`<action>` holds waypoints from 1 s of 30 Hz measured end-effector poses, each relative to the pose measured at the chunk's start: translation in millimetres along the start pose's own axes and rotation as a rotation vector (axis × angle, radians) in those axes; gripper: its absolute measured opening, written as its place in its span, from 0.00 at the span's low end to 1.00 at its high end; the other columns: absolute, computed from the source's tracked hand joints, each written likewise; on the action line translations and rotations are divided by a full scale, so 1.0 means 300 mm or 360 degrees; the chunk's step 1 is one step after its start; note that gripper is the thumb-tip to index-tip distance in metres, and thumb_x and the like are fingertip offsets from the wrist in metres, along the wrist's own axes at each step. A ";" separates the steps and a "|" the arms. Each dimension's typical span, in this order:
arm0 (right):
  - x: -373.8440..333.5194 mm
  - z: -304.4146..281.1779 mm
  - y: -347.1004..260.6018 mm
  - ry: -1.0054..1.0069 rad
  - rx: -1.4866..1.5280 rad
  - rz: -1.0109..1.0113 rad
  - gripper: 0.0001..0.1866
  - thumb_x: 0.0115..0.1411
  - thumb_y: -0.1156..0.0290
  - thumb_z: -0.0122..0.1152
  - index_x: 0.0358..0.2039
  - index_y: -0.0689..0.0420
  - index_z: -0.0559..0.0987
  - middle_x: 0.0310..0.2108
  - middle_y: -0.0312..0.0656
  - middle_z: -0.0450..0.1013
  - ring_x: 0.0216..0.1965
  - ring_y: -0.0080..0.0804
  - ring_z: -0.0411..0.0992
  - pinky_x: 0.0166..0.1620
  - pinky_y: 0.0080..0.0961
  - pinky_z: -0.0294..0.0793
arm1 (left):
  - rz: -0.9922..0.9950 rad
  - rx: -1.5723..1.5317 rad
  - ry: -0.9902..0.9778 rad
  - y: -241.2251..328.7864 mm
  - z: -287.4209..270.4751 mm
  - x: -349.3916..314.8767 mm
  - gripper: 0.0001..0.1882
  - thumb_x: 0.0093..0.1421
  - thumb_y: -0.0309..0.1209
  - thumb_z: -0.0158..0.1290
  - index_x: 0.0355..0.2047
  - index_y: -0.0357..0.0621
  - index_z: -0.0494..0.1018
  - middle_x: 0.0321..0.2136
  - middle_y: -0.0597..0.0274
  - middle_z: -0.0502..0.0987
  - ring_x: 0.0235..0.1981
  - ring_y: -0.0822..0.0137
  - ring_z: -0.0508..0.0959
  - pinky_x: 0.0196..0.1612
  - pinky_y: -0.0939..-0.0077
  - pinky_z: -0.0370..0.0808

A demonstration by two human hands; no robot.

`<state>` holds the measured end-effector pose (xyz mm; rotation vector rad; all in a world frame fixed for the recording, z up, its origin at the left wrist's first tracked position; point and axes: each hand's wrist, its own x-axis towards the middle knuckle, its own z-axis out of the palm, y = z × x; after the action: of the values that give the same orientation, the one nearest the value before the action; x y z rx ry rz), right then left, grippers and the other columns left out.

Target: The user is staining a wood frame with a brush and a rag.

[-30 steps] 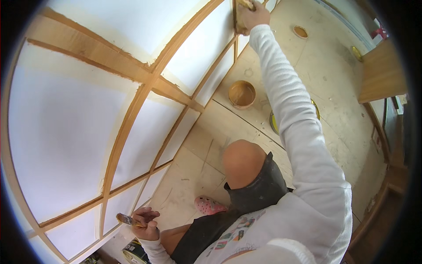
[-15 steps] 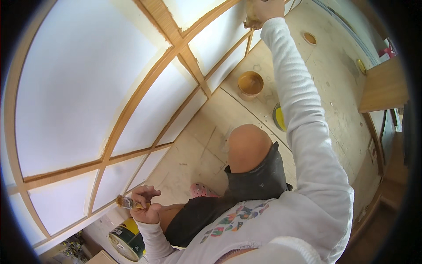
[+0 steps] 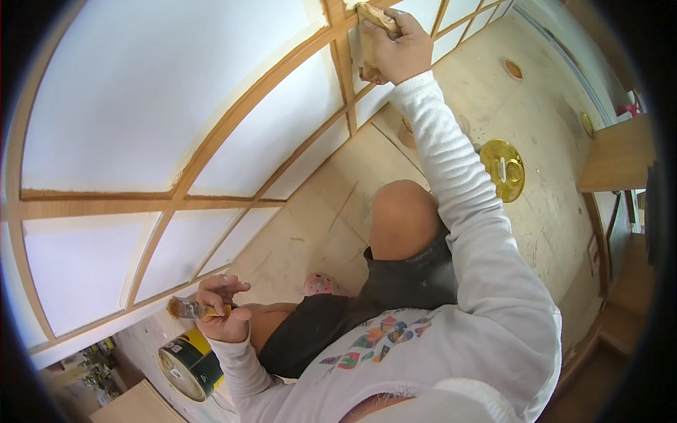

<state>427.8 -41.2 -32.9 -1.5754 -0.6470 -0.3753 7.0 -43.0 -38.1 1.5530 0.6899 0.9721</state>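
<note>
My left hand (image 3: 226, 314), at lower left, holds a paintbrush (image 3: 187, 308) with a flat head and stained bristles pointing left. The thumb and fingers are only loosely closed round its handle. Up at the top, my right arm stretches out and my right hand (image 3: 403, 51) grips a crumpled, yellow-brown stained rag (image 3: 376, 17). It presses the rag on or close to a crossing of the wooden lattice (image 3: 211, 146); exact contact is hidden behind the hand. White panels (image 3: 127, 106) fill the lattice, with pale tape-like strips along some edges.
Behind my right forearm a brown tub (image 3: 405, 134) is mostly hidden. A round yellow metal lid (image 3: 502, 170) lies on the tiled floor. A dark green and yellow can (image 3: 190, 364) lies below my left hand. Wooden furniture (image 3: 619, 154) stands at right.
My right hand has come down and left in the view, bringing the rag into fuller sight. My forearm now covers most of the tub and uncovers the yellow lid. The left hand keeps its brush.
</note>
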 end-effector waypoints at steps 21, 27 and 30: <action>-0.190 -0.014 0.184 -0.0253 -0.0034 -0.0270 0.12 0.50 0.68 0.64 0.34 0.59 0.77 0.29 0.45 0.74 0.29 0.32 0.73 0.32 0.24 0.72 | 0.0062 -0.0019 0.0100 0.001 0.007 -0.019 0.31 0.34 0.41 0.71 0.22 0.48 0.56 0.38 0.49 0.72 0.35 0.59 0.78 0.37 0.68 0.79; -0.196 0.053 0.221 -0.0167 0.0004 -0.0502 0.11 0.51 0.71 0.62 0.35 0.58 0.76 0.30 0.46 0.73 0.28 0.35 0.73 0.31 0.26 0.72 | 0.0046 0.0026 0.0051 0.011 0.007 -0.026 0.31 0.35 0.42 0.70 0.22 0.47 0.56 0.38 0.49 0.72 0.35 0.58 0.78 0.37 0.69 0.79; -0.302 0.076 0.356 -0.0353 -0.0221 -0.0279 0.13 0.49 0.68 0.65 0.35 0.58 0.77 0.30 0.44 0.74 0.30 0.35 0.74 0.34 0.26 0.73 | 0.0088 0.0123 -0.0041 0.014 -0.003 -0.024 0.27 0.43 0.42 0.67 0.23 0.49 0.56 0.38 0.50 0.72 0.37 0.60 0.77 0.37 0.69 0.78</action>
<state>418.0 -36.2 -174.3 -1.7122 -0.9519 -0.3850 2.4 -49.5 -35.5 1.6570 0.6764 0.9747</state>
